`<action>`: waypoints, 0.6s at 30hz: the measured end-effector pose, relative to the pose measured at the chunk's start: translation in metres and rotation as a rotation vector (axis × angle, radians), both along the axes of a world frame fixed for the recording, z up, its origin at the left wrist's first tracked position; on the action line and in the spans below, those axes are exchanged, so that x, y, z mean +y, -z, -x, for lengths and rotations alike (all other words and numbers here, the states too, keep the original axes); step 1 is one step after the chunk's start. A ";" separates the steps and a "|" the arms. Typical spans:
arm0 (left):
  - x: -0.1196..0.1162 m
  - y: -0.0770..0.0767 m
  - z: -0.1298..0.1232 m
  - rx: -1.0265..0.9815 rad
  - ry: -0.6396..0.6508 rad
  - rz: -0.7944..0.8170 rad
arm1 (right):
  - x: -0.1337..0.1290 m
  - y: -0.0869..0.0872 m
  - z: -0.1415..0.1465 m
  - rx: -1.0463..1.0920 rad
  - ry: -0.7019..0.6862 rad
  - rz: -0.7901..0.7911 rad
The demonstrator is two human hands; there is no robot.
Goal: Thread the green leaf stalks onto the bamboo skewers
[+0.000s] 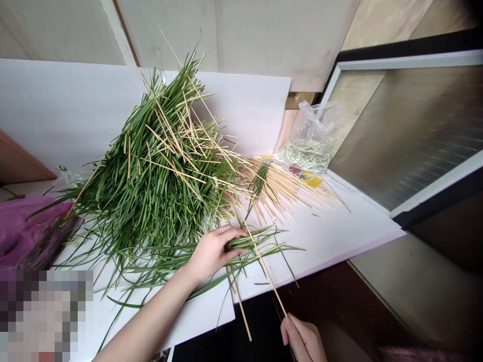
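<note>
White tabletop (332,241): right hand (302,339) pinching skewer (266,269) pointing up-left; left hand (213,254) gripping grass blades (256,245).

Likely a home craft corner: white boards (56,110), plywood panels (241,35), a glass-paned door (407,136).

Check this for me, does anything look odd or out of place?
Yes: loose wooden skewers lie crisscrossed all through the heap of long green leaves, at random angles, and a fan of skewers spreads untidily beside it, so it looks spilled rather than arranged.
</note>
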State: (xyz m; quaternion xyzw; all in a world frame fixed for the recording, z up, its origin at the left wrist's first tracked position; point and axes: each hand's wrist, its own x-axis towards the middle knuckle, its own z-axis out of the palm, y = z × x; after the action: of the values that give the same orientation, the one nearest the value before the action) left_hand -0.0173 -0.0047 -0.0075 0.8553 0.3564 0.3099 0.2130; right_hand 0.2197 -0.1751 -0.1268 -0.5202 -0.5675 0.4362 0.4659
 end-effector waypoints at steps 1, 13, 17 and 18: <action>-0.001 0.000 0.000 0.010 -0.001 -0.038 | 0.000 0.000 0.000 -0.003 0.002 -0.003; 0.001 -0.001 0.000 -0.089 -0.053 -0.063 | 0.000 0.004 -0.001 -0.020 -0.012 -0.016; 0.002 -0.005 -0.001 -0.125 -0.071 0.072 | 0.000 0.006 -0.002 -0.032 -0.017 -0.015; 0.002 -0.006 -0.001 -0.132 -0.075 0.085 | 0.000 0.007 -0.002 -0.034 -0.016 -0.018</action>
State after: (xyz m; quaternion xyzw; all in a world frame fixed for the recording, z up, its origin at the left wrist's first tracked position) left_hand -0.0165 -0.0025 -0.0018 0.8091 0.3862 0.3581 0.2607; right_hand 0.2219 -0.1755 -0.1334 -0.5189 -0.5833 0.4258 0.4574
